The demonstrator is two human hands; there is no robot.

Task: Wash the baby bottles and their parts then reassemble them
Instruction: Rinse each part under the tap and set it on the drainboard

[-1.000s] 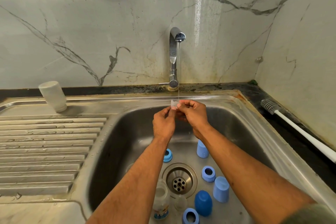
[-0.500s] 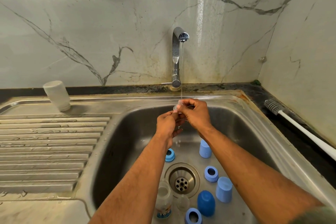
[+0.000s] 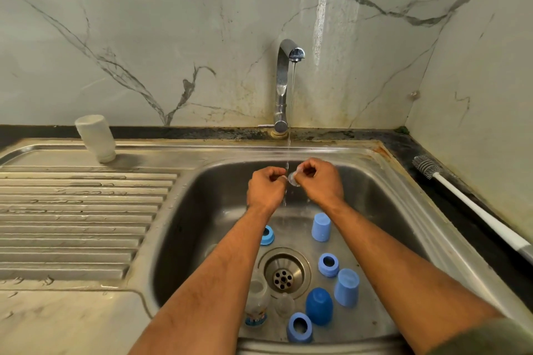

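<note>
Holding a small clear bottle part [image 3: 293, 179] under the thin stream of water from the tap [image 3: 284, 83], the right hand [image 3: 320, 183] pinches it with curled fingers, and the left hand [image 3: 266, 189] is curled close beside it, its fingertips at the same part; I cannot tell if they really grip it. Both hands are over the back of the steel sink [image 3: 403, 210]. On the sink floor around the drain [image 3: 284, 271] lie two light blue caps [image 3: 320, 226], one dark blue cap [image 3: 318, 305], three blue screw rings [image 3: 328, 264] and a clear baby bottle [image 3: 257, 305] with a coloured label near its base, too small to read. A white bottle [image 3: 96, 138] stands tilted on the draining board, and a white bottle brush [image 3: 473, 207] lies on the dark tabletop at the right.
</note>
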